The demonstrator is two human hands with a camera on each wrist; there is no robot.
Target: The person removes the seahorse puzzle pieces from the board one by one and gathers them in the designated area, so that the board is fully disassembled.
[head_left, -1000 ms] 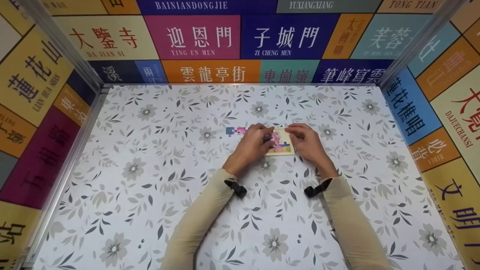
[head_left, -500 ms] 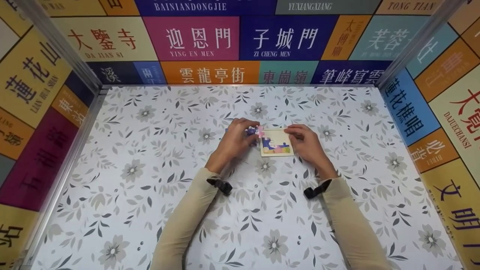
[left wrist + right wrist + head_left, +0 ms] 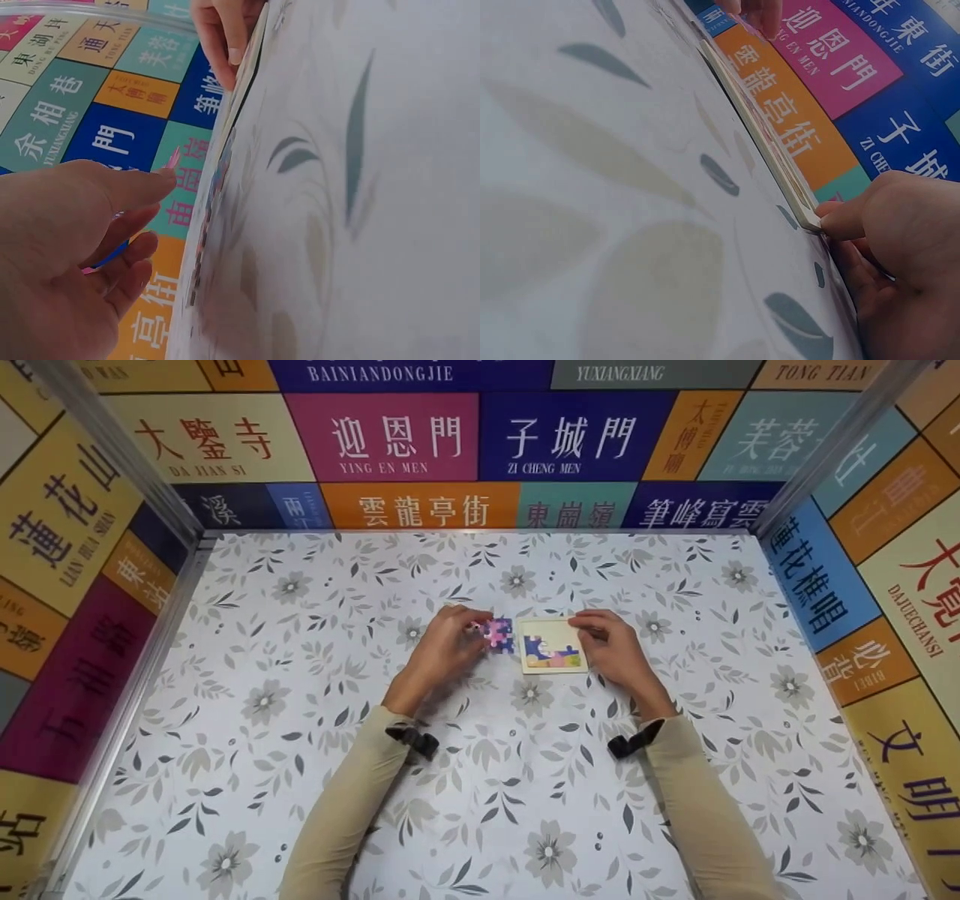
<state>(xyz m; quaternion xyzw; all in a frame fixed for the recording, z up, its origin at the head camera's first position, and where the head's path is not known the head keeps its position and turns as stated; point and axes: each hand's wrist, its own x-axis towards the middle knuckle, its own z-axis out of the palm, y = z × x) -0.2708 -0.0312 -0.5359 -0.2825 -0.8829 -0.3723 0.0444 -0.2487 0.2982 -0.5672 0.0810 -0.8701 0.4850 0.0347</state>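
Observation:
A small pale puzzle tray (image 3: 553,628) lies flat on the table, with joined pieces (image 3: 555,658) filling its lower and left part. My right hand (image 3: 616,649) pinches the tray's right side, thumb against its edge in the right wrist view. To the left of the tray, a joined patch of pink and purple puzzle pieces (image 3: 499,635) lies on the cloth. My left hand (image 3: 444,651) is just left of this patch, raised a little. In the left wrist view, its curled fingers hold loose puzzle pieces (image 3: 112,255), blue and pink, partly hidden by the fingers.
A white cloth (image 3: 360,810) with grey flowers and leaves covers the table. Colourful panels (image 3: 386,435) with printed characters stand along the back and both sides. Each wrist carries a black camera strap (image 3: 412,741).
My left hand has moved left, away from the tray. The joined patch it carried from over the tray now lies on the cloth. My right hand has stayed at the tray's edge.

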